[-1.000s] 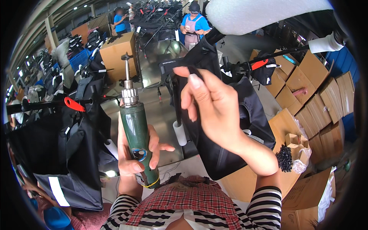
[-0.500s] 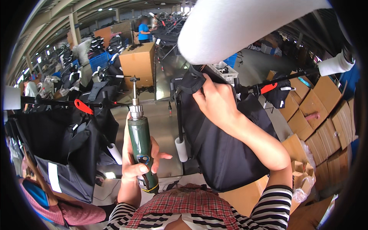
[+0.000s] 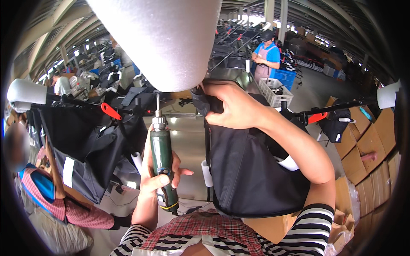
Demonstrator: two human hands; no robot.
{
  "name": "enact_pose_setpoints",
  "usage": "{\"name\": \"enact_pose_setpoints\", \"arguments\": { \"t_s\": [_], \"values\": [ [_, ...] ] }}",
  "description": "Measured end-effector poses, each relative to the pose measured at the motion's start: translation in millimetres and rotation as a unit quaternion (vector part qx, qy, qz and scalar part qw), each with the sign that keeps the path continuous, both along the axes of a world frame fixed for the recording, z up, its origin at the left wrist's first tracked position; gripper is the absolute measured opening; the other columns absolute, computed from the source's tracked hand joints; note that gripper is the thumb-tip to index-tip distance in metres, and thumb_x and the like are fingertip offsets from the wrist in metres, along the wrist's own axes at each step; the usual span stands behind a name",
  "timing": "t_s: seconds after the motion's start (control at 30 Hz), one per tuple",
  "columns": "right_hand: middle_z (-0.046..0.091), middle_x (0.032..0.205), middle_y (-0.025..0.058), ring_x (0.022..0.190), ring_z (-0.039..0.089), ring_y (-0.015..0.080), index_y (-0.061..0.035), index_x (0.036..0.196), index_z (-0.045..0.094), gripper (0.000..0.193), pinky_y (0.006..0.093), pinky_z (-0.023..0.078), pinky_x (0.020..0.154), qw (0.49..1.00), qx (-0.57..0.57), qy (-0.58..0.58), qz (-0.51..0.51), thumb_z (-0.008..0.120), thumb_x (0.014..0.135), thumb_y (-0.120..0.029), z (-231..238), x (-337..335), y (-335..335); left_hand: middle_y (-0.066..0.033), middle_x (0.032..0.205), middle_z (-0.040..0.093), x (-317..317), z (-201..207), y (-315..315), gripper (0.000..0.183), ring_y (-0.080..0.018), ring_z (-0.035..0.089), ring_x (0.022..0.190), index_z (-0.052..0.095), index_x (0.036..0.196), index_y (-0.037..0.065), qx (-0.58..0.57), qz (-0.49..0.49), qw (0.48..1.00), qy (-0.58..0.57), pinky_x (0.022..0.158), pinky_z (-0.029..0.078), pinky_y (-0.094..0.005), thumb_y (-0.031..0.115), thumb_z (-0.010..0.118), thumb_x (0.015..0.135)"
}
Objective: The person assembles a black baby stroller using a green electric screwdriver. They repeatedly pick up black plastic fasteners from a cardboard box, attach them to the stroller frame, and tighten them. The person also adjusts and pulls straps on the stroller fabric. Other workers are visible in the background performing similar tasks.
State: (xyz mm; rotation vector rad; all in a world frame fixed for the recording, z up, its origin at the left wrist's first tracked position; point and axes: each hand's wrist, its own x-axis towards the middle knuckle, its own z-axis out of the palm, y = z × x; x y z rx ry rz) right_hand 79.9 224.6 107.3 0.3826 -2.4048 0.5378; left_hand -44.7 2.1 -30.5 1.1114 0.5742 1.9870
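The driver (image 3: 162,147) clasped by the left grip (image 3: 153,182) is best steadied, the flap (image 3: 200,101) pinched by the right grip (image 3: 234,105) tautened

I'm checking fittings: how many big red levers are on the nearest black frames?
2: one red lever left of the green power screwdriver, another right of the right hand. More may be hidden.

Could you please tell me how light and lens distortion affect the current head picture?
Head view: the roof curves toward the dark rim; head view: the metal surface shows a glossy sheen; head view: the white foam roll looks bright with little detail, while the green screwdriver in the left hand looks fairly sharp.
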Motion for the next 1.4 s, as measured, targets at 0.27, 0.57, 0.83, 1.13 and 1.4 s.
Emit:
{"name": "enact_pose_setpoints", "arguments": {
  "t_s": [0.27, 0.57, 0.83, 1.13, 1.4],
  "values": [
    [0.06, 0.087, 0.0196, 0.084, 0.06, 0.0387, 0.0033, 0.094, 0.057, 0.034, 0.0446, 0.05, 0.077, 0.998, 0.041, 0.04, -0.005, 0.079, 0.076, -0.015, -1, -7, 4, -0.0142, 0.081, 0.056, 9, 15, 12, 0.117, -0.0208, 0.064, 0.057, -0.006, 0.159, 0.016, -0.003, 0.041, 0.999, 0.024, 0.081, 0.062, -0.0497, 0.013, 0.079, 0.079],
    [0.065, 0.073, 0.0136, 0.065, 0.068, 0.0344, -0.0015, 0.083, 0.061, 0.014, 0.0421, 0.057, 0.059, 0.955, 0.146, 0.16, -0.204, 0.069, 0.087, -0.013, -28, 15, -20, -0.0266, 0.125, 0.058, 10, 42, 42, 0.115, -0.0183, 0.064, 0.059, -0.006, 0.16, 0.018, 0.074, 0.113, 0.989, 0.052, 0.074, 0.063, -0.0441, 0.013, 0.078, 0.08],
    [0.063, 0.073, 0.0174, 0.067, 0.067, 0.0366, 0.0008, 0.084, 0.058, 0.012, 0.0446, 0.055, 0.058, 0.964, 0.103, 0.134, -0.206, 0.062, 0.091, -0.008, -27, 25, -33, -0.0271, 0.131, 0.056, 14, 55, 59, 0.118, -0.0166, 0.066, 0.061, -0.007, 0.16, 0.02, 0.066, 0.093, 0.991, 0.067, 0.071, 0.064, -0.0401, 0.013, 0.077, 0.078],
    [0.062, 0.077, 0.0093, 0.058, 0.062, 0.0253, 0.0008, 0.101, 0.061, 0.028, 0.0358, 0.05, 0.051, 0.927, 0.061, 0.292, -0.226, 0.079, 0.082, -0.011, -13, 51, -63, -0.0286, 0.132, 0.055, 7, 50, 66, 0.12, -0.0176, 0.067, 0.065, -0.008, 0.161, 0.025, 0.074, 0.068, 0.994, 0.044, 0.074, 0.063, -0.0413, 0.007, 0.078, 0.078],
    [0.067, 0.076, 0.0212, 0.071, 0.067, 0.0401, 0.0005, 0.114, 0.062, 0.031, 0.0447, 0.055, 0.064, 0.987, 0.018, 0.112, -0.111, 0.07, 0.087, -0.013, -6, 17, -26, -0.0297, 0.135, 0.053, 10, 47, 59, 0.125, -0.0187, 0.068, 0.067, -0.009, 0.16, 0.026, 0.074, 0.043, 0.995, 0.049, 0.075, 0.063, -0.0397, 0.003, 0.08, 0.075]
  ]
}}
